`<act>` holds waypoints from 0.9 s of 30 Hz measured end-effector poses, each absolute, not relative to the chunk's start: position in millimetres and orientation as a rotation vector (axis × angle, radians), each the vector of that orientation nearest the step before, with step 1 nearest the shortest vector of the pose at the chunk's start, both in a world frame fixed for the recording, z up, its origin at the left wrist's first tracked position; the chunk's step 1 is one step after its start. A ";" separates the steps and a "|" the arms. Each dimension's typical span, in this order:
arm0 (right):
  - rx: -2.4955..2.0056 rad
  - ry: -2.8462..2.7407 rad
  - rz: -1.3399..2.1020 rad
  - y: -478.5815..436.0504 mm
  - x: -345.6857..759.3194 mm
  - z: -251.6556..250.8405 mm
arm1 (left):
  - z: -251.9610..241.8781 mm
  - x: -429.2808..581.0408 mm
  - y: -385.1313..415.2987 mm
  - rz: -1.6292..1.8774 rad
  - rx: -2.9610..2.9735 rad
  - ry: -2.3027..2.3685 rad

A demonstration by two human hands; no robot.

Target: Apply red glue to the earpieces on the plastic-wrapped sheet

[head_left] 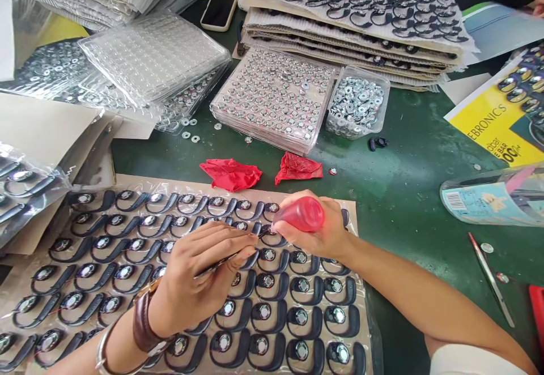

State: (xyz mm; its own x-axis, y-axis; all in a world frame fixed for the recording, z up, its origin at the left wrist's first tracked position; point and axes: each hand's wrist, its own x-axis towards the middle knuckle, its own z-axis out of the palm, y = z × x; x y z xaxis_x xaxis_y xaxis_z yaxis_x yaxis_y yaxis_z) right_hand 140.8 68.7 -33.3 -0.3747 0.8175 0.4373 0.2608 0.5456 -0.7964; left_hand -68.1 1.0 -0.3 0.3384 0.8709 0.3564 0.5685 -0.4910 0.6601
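Though apart from bottle (306,214), "EBRONICS" sheet (474,127)

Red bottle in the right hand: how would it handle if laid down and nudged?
The red bottle would probably roll, given its round base. Its translucent, plastic-looking wall suggests it may give when the right hand squeezes. The glossy surface could be slightly slippery.

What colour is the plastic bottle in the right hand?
The rounded plastic bottle in the right hand is pinkish red; head view shows it best.
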 end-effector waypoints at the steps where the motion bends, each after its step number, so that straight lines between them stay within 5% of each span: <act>1: -0.843 -1.915 0.779 68.5 141.0 -32.4 | -0.8 -68.5 1.6 0.967 2.173 1.273; 13: -1.116 -1.886 1.402 75.5 171.0 30.9 | 0.3 -65.4 -3.2 0.953 2.388 1.157; 19: -1.093 -1.492 1.338 47.5 161.5 -0.7 | 1.1 -68.0 -18.2 0.913 2.588 1.081; 27: -1.095 -1.674 1.189 28.9 147.6 -28.9 | -9.5 -70.0 -60.4 0.782 2.752 1.008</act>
State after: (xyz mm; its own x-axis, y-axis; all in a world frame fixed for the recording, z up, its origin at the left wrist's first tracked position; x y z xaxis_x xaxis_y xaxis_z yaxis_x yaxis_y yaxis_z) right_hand 147.6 28.9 -28.9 -0.3126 0.9426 0.1178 0.1991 0.1862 -0.9621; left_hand -70.0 -60.4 -9.5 0.6473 0.6288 0.4308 0.5733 -0.7741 0.2684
